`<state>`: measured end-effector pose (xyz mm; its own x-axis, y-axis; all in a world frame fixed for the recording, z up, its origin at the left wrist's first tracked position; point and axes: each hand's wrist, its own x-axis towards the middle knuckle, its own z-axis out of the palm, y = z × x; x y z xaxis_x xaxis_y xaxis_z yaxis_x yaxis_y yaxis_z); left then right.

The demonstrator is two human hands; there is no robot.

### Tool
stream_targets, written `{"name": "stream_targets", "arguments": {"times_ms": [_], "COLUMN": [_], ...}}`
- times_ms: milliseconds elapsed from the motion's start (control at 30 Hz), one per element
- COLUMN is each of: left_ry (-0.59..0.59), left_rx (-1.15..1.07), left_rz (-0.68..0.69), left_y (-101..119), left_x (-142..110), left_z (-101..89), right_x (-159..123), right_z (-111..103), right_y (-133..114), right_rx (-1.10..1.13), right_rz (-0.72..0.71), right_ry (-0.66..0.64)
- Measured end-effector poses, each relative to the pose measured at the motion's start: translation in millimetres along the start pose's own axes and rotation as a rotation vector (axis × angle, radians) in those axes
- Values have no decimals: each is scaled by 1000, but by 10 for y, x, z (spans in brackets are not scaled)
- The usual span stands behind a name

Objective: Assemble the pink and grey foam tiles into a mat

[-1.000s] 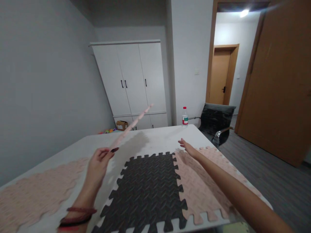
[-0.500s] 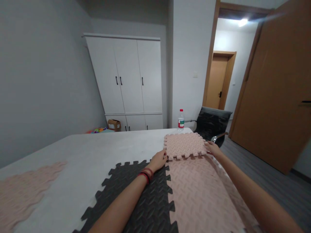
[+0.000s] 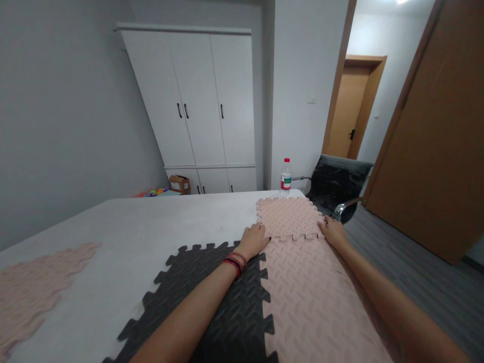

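The far pink foam mat tile (image 3: pixel 289 217) lies flat, its near toothed edge meeting the near pink foam mat tile (image 3: pixel 310 292) along a seam. My left hand (image 3: pixel 255 242) is closed at the seam's left end, thumb on the seam and fingers bent by the far tile's left edge. My right hand (image 3: pixel 333 232) grips the far tile's near right corner, its fingertips partly hidden. A dark grey foam mat tile (image 3: pixel 212 287) lies under my left forearm, its right teeth along the near pink tile's left side.
Another pink foam tile (image 3: pixel 34 287) lies apart on the white table (image 3: pixel 151 222). A red-capped water bottle (image 3: pixel 286 177) stands at the far edge. A black chair (image 3: pixel 336 184) is beyond the right corner. A cardboard box (image 3: pixel 179 184) sits before the white cabinet (image 3: pixel 192 101).
The far pink tile's near edge, raised over the near tile before, now sits level against it at the seam. My left thumb has moved onto the seam. The camera view has tilted down slightly.
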<state>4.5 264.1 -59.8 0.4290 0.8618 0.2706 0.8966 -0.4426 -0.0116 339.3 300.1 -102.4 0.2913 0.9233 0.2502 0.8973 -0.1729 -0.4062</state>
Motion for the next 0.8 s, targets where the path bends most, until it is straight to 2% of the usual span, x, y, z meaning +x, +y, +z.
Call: {"name": "stream_targets", "arguments": {"times_ms": [200, 433, 600, 700, 800], "left_ry": [15, -92, -143, -134, -125], "left_rx": [42, -16, -56, -68, -79], "left_rz": [34, 216, 209, 172, 156], "left_y": [94, 146, 169, 217, 242], "left_x": [3, 1, 59, 81, 90], "left_z": [-49, -119, -144, -131, -110], "right_x": [-47, -55, 19, 68, 37], "right_z": [-53, -159, -249, -176, 9], "right_y": [-65, -139, -333, -495, -595], "right_rx": [-160, -197, -183, -155, -132], "right_rz": [-12, 43, -37, -135, -174], "right_ry": [-5, -117, -143, -135, -164]}}
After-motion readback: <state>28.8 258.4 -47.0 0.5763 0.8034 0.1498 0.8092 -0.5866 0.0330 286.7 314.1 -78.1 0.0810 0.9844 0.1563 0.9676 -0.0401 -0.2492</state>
